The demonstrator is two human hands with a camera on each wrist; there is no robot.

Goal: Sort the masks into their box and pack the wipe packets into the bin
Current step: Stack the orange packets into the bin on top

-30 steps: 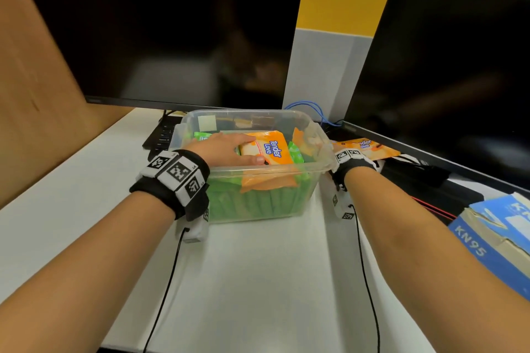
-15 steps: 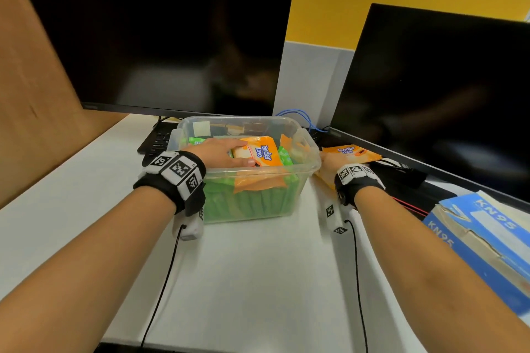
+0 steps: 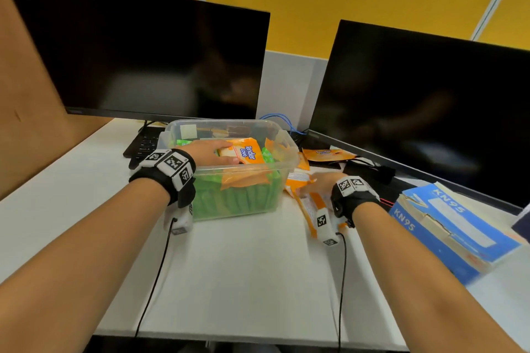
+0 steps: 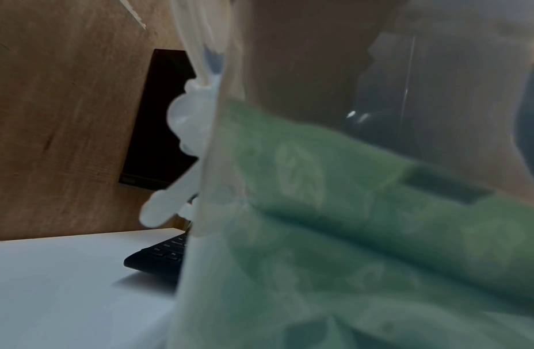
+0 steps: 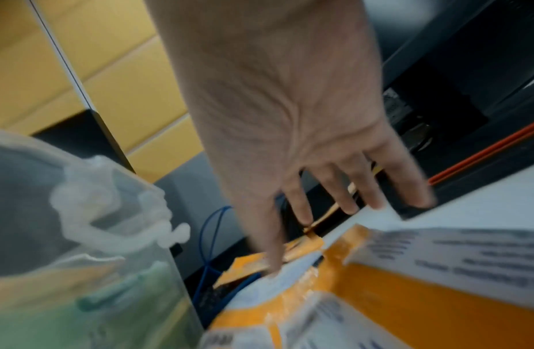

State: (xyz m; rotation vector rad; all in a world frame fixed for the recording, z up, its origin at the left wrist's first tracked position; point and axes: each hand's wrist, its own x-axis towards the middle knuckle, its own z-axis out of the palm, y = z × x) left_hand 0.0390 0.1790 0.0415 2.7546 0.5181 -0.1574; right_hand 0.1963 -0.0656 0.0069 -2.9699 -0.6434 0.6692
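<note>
A clear plastic bin [image 3: 282, 149] stands mid-desk, filled with green wipe packets [image 3: 238, 198]. On top lies an orange wipe packet [image 3: 248, 152]; my left hand [image 3: 213, 152] reaches into the bin and holds that packet's left end between fingers and thumb. Right of the bin, my right hand [image 3: 315, 183] lies with straight, spread fingers [image 5: 301, 212] on a second orange packet [image 3: 311, 206] flat on the desk. A third orange packet [image 3: 327, 155] lies farther back. The blue KN95 mask box [image 3: 447, 226] sits at the right edge. No masks show.
Two dark monitors [image 3: 149, 57] [image 3: 424, 112] stand behind the bin. A black keyboard [image 3: 143, 146] sits at the bin's back left, black cables and an adapter [image 3: 370, 169] at its right. A wooden partition [image 3: 34, 112] walls the left. White desk [image 3: 243, 281] lies in front.
My right hand has drawn back toward me beside the bin, sliding an orange packet along the desk with it. The left hand stays on the packet in the bin.
</note>
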